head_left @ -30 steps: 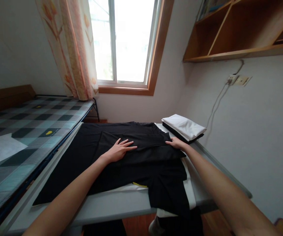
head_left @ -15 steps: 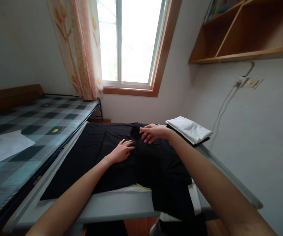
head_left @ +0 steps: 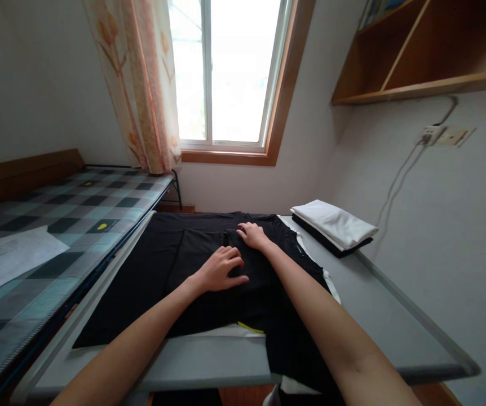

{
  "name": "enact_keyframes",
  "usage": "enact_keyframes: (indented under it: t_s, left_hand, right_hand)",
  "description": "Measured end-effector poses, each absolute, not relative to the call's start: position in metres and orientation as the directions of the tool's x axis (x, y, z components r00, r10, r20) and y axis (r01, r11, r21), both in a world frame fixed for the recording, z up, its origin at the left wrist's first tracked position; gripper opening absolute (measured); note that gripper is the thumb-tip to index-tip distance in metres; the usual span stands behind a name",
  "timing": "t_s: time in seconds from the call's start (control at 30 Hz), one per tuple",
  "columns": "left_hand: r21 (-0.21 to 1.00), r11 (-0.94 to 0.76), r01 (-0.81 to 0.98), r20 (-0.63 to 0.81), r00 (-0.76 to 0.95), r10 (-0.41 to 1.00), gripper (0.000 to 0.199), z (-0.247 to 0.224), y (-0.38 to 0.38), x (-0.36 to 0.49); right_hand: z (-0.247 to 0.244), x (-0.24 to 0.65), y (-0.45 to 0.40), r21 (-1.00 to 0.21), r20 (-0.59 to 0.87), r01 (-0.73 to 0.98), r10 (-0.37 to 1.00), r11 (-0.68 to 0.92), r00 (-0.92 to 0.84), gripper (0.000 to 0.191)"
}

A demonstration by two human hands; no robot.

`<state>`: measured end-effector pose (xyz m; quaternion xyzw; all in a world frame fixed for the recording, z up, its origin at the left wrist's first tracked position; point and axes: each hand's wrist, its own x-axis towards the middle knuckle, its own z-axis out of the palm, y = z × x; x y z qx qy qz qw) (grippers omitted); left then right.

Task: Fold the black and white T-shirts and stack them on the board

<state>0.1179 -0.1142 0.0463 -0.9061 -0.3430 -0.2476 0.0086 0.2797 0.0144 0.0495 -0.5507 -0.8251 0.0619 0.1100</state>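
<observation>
A black shirt (head_left: pixel 141 293) lies spread across the grey-white table, with one sleeve (head_left: pixel 289 344) hanging over the front edge. White cloth and a thin yellow strip show beneath its near edge. My left hand (head_left: pixel 221 269) rests on or just over the middle of the shirt, fingers slightly bent and thumb apart, holding nothing. Farther off and a little to the right, my right hand (head_left: pixel 252 234) lies on a darker panel of the shirt with its fingers stretched out. Whether its fingertips pinch any fabric is hard to see.
Folded white cloth (head_left: pixel 331 223) sits on folded black cloth (head_left: pixel 340 248) at the table's (head_left: pixel 399 327) right rear. Left of the table stands a bed with a checked mattress (head_left: pixel 116 194) and a paper sheet (head_left: pixel 14 256). A wooden shelf (head_left: pixel 416 84) hangs at upper right.
My right hand has come down onto the shirt, and the raised dark flap now lies flatter. My left hand has moved slightly right and nearer, its thumb now spread. The view has shifted slightly.
</observation>
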Motion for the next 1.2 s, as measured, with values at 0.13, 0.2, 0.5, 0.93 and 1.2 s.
enact_keyframes:
  t_s: [0.13, 0.2, 0.5, 0.93, 1.2]
  left_hand:
    - [0.037, -0.848, 0.529, 0.320, 0.798, 0.511, 0.037, 0.053, -0.126, 0.127]
    - [-0.001, -0.844, 0.537, 0.289, 0.808, 0.514, 0.029, 0.055, -0.128, 0.128]
    - [0.107, -0.782, 0.614, 0.145, 0.768, 0.624, 0.005, 0.077, -0.127, 0.117]
    - [0.063, -0.032, 0.998, 0.036, 0.029, 0.999, 0.036, 0.063, -0.108, 0.103]
    - [0.007, -0.094, 0.996, 0.028, 0.094, 0.995, 0.031, 0.059, -0.109, 0.105]
  right_hand:
    - [0.040, 0.264, 0.021, -0.204, 0.062, 0.897, 0.919, 0.393, -0.388, 0.040]
    - [0.036, 0.260, 0.022, -0.196, 0.073, 0.898, 0.919, 0.393, -0.386, 0.036]
    - [0.028, 0.244, 0.026, -0.226, 0.219, 0.881, 0.903, 0.416, -0.371, 0.034]
    - [0.044, 0.278, 0.002, -0.293, 0.300, 0.864, 0.897, 0.410, -0.324, 0.029]
    - [0.028, 0.321, -0.031, -0.392, 0.342, 0.868, 0.924, 0.306, -0.171, 0.024]
